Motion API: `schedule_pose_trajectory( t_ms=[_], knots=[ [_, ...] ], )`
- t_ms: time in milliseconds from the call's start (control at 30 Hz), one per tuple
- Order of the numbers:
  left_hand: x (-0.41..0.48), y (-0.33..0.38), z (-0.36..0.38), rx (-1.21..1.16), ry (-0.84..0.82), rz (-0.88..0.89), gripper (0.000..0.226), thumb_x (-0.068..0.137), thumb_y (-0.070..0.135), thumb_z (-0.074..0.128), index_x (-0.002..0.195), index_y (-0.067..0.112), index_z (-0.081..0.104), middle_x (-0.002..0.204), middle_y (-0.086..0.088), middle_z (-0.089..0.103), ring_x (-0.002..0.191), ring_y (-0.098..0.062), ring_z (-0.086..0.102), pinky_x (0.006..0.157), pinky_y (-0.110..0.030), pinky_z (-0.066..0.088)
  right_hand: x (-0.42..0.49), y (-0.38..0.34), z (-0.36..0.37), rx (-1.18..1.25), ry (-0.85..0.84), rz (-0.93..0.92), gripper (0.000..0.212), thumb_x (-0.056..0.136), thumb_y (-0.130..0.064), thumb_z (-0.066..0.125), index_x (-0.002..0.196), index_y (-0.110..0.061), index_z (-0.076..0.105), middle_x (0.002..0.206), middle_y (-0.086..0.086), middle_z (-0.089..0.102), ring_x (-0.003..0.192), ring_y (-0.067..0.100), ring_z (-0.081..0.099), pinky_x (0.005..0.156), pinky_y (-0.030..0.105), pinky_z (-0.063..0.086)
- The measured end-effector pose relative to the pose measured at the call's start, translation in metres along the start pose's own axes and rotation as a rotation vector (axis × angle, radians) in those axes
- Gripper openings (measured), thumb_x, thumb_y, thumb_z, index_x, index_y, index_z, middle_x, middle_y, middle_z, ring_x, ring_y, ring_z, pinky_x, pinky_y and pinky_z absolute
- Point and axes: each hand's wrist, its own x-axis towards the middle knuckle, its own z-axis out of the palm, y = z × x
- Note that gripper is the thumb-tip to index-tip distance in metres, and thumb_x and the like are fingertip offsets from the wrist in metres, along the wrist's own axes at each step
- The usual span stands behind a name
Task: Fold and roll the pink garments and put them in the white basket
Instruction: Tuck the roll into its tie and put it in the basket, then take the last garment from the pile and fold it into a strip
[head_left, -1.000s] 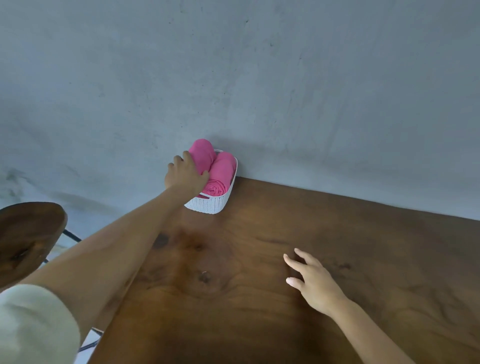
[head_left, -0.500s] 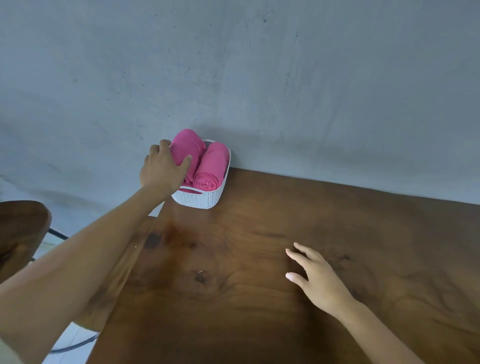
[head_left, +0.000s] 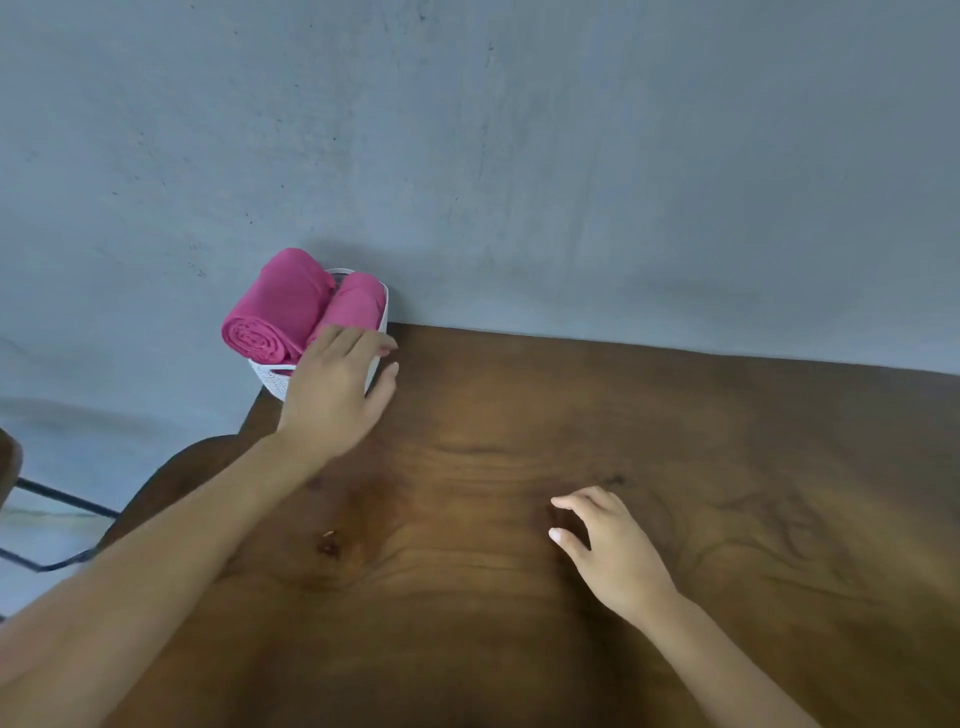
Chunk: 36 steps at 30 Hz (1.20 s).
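Two rolled pink garments lie side by side in the white basket (head_left: 271, 378) at the table's far left corner, against the wall. The larger roll (head_left: 275, 312) sticks out over the basket's left rim; the smaller roll (head_left: 356, 306) lies to its right. My left hand (head_left: 337, 395) hovers in front of the basket with relaxed, spread fingers, hiding the basket's front right part and holding nothing. My right hand (head_left: 608, 551) rests over the middle of the table with loosely curved fingers, empty.
The brown wooden table (head_left: 675, 493) stretches right and toward me, bounded at the back by a grey wall (head_left: 519, 156). A dark wooden stool with a black metal frame (head_left: 57, 499) stands left of the table.
My left hand has let go of the larger roll and drawn back to the right, in front of the basket. My right hand has curled slightly. The camera view shifted.
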Motion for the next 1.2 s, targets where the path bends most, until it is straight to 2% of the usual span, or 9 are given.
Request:
schedule_pose_trajectory(
  t_ms=[100,233,433,567,800,933,1200],
  knots=[
    [-0.027,0.048,0.013,-0.116,-0.177,0.044,0.027,0.096,0.033,0.052,0.112,0.016,0.066,0.106,0.003,0.065,0.102,-0.02,0.056,0.085,-0.034,0.049,-0.027,0.025,-0.01,0.002,0.026,0.013,0.033,0.101,-0.041,0.054,0.133,-0.034,0.056,0.124,-0.024,0.047,0.12,-0.002,0.042,0.099,0.021,0.043],
    [-0.065,0.114,0.04,-0.169,-0.334,0.061,0.027,0.098,0.041,0.048,0.113,0.025,0.064,0.109,0.014,0.062,0.104,-0.01,0.054,0.086,-0.029,0.051,-0.072,0.071,-0.03,0.017,0.076,0.061,0.027,0.101,-0.04,0.054,0.127,-0.035,0.058,0.12,-0.024,0.05,0.119,-0.001,0.046,0.095,0.022,0.045],
    [-0.109,0.218,0.087,-0.217,-0.495,0.059,0.017,0.099,0.036,0.058,0.116,0.034,0.059,0.105,0.024,0.054,0.104,0.0,0.052,0.088,-0.023,0.05,-0.149,0.149,-0.063,0.035,0.153,0.133,0.023,0.102,-0.039,0.052,0.123,-0.034,0.06,0.113,-0.024,0.052,0.112,-0.001,0.046,0.094,0.019,0.043],
    [-0.118,0.295,0.117,-0.24,-0.53,0.112,0.017,0.098,0.038,0.059,0.115,0.035,0.059,0.104,0.024,0.053,0.102,0.001,0.051,0.089,-0.022,0.048,-0.205,0.201,-0.086,0.035,0.204,0.195,0.024,0.102,-0.038,0.05,0.123,-0.032,0.06,0.115,-0.022,0.054,0.113,0.0,0.046,0.094,0.02,0.042],
    [-0.124,0.415,0.163,-0.234,-0.537,0.213,0.014,0.095,0.035,0.064,0.109,0.032,0.064,0.101,0.021,0.055,0.099,-0.004,0.052,0.089,-0.028,0.05,-0.299,0.292,-0.119,0.066,0.294,0.318,0.024,0.102,-0.035,0.053,0.124,-0.029,0.061,0.115,-0.02,0.055,0.11,0.002,0.046,0.093,0.021,0.046],
    [-0.128,0.472,0.183,-0.223,-0.573,0.26,0.016,0.095,0.036,0.063,0.111,0.032,0.064,0.103,0.02,0.054,0.099,-0.004,0.051,0.09,-0.027,0.047,-0.344,0.332,-0.135,0.078,0.33,0.412,0.026,0.102,-0.038,0.052,0.126,-0.032,0.06,0.119,-0.024,0.052,0.112,-0.004,0.043,0.09,0.012,0.039],
    [-0.116,0.563,0.224,-0.258,-0.619,0.387,0.015,0.095,0.034,0.066,0.11,0.032,0.064,0.102,0.019,0.054,0.097,-0.006,0.053,0.085,-0.028,0.048,-0.398,0.403,-0.161,0.125,0.425,0.605,0.029,0.101,-0.038,0.055,0.129,-0.03,0.06,0.121,-0.019,0.058,0.109,-0.001,0.051,0.09,0.014,0.043]
  ],
)
